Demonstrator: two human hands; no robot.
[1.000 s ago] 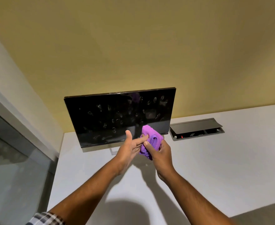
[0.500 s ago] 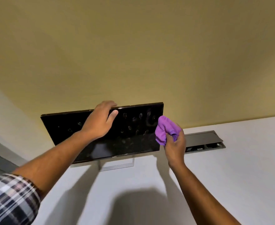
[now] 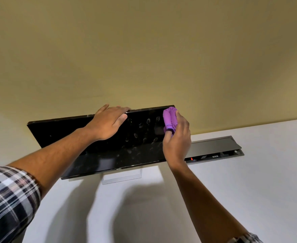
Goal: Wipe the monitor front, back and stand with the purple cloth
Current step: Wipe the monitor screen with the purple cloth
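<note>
A black monitor [image 3: 56,137] with many smudges on its screen stands on a white desk [image 3: 249,190], on a silver frame stand [image 3: 121,178]. My left hand [image 3: 109,122] grips the monitor's top edge near its middle, fingers over the back. My right hand [image 3: 176,141] holds a bunched purple cloth [image 3: 169,119] and presses it against the screen's upper right corner. The monitor's back is hidden.
A grey cable box with a raised lid [image 3: 214,148] is set into the desk just right of the monitor. A yellow wall [image 3: 144,58] rises right behind the monitor. My arms cast shadows on the desk in front.
My right hand has carried the cloth up from beside the screen's right edge to its upper right corner. The left hand stays on the top edge; one second ago both hands held the cloth.
</note>
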